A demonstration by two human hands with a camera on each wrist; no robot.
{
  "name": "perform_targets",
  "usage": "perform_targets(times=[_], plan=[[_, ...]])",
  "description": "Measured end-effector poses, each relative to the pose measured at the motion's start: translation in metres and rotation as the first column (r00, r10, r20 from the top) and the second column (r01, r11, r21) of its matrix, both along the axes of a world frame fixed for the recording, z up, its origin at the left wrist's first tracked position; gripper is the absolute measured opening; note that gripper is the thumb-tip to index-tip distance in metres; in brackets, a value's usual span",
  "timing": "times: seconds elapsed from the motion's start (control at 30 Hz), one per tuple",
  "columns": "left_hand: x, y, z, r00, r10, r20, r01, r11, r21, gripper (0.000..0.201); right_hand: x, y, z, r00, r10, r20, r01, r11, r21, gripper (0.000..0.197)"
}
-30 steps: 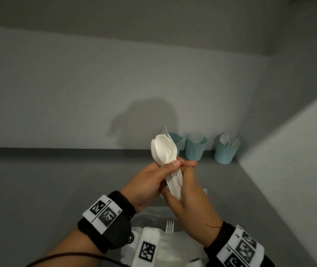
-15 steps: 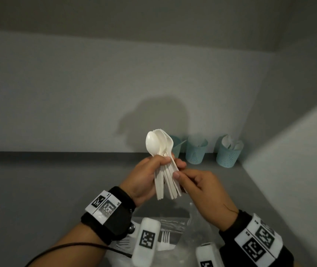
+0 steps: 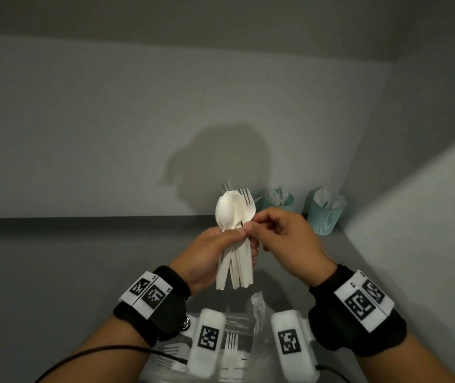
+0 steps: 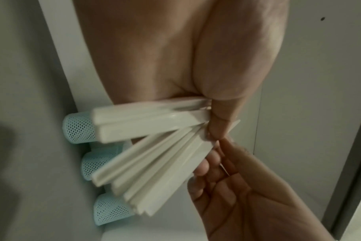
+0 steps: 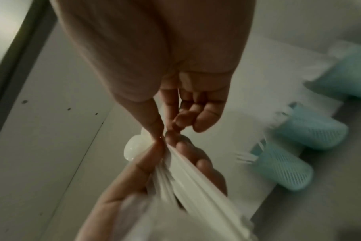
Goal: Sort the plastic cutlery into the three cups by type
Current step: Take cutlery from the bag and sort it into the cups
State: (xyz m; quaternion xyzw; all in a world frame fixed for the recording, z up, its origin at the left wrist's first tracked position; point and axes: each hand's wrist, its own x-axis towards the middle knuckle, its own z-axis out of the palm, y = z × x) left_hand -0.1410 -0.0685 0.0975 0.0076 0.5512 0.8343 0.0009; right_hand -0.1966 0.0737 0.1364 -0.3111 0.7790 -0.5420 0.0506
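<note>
While the left hand [image 3: 207,252] grips a fanned bundle of white plastic cutlery [image 3: 234,244] upright above the grey counter [image 3: 55,272], the right hand [image 3: 287,239] comes in beside it. Thumb and curled fingers of the left hand clamp the handles mid-length; spoon bowls and one fork [image 3: 247,203] stand at the top. Right thumb and forefinger pinch at the bundle's right edge, at the neck of that fork; the other right fingers curl loosely, holding nothing.

Three teal mesh cups [image 4: 78,128] stand in a row at the far right corner against the wall. In the head view one sits partly hidden behind the bundle; the middle cup [image 3: 279,201] shows forks, the right cup [image 3: 324,217] holds white pieces I cannot identify. Near the body, a clear plastic bag [image 3: 258,308] lies on the counter with more forks [image 3: 230,346] on or in it.

Judgement: the fork is being singled out from among spoons.

Risks from here:
- The handles splay loosely in the wrist view; drawing one out could drag neighbours along and spill them, if the left grip slackens.
- Smooth, nested pieces may come away as a pair, putting a spoon in the fork cup.
- The cups look light and stand close together; a careless drop could tip one or land in the wrong cup.
</note>
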Motion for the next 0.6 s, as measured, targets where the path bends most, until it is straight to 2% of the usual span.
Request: perform_targets(times=[0.07, 0.13, 0.2, 0.3, 0.37, 0.47, 0.6], plan=[[-0.004, 0.0, 0.0, 0.999, -0.019, -0.032, 0.018, 0.999, -0.035, 0.025, -0.005, 0.003, 0.0, 0.995, 0.068, 0.071, -0.062, 0.994, -0.092, 0.01], [-0.011, 0.001, -0.001, 0.995, -0.02, -0.093, 0.006, 0.989, -0.149, 0.029, -0.012, 0.006, -0.004, 0.995, 0.08, 0.065, -0.071, 0.989, -0.131, 0.006], [-0.018, 0.004, -0.001, 0.988, 0.015, -0.154, -0.059, 0.958, -0.282, 0.028, -0.022, 0.01, -0.012, 0.999, 0.047, -0.006, -0.047, 0.993, -0.106, 0.005], [-0.03, 0.006, -0.002, 0.966, 0.052, -0.253, -0.168, 0.869, -0.464, 0.02, -0.034, 0.013, -0.022, 0.991, -0.012, -0.132, 0.01, 1.0, -0.01, 0.008], [-0.038, 0.007, -0.007, 0.955, 0.047, -0.294, -0.206, 0.817, -0.539, 0.016, -0.04, 0.013, -0.027, 0.986, -0.042, -0.159, 0.045, 0.999, 0.017, 0.01], [-0.05, 0.007, -0.015, 0.944, 0.103, -0.313, -0.268, 0.79, -0.551, 0.02, -0.051, 0.01, -0.034, 0.993, -0.054, -0.108, 0.056, 0.998, 0.01, 0.009], [-0.071, -0.001, -0.026, 0.941, 0.242, -0.235, -0.324, 0.845, -0.426, 0.013, -0.073, 0.005, -0.039, 0.994, -0.054, 0.093, 0.058, 0.997, -0.047, 0.016]])
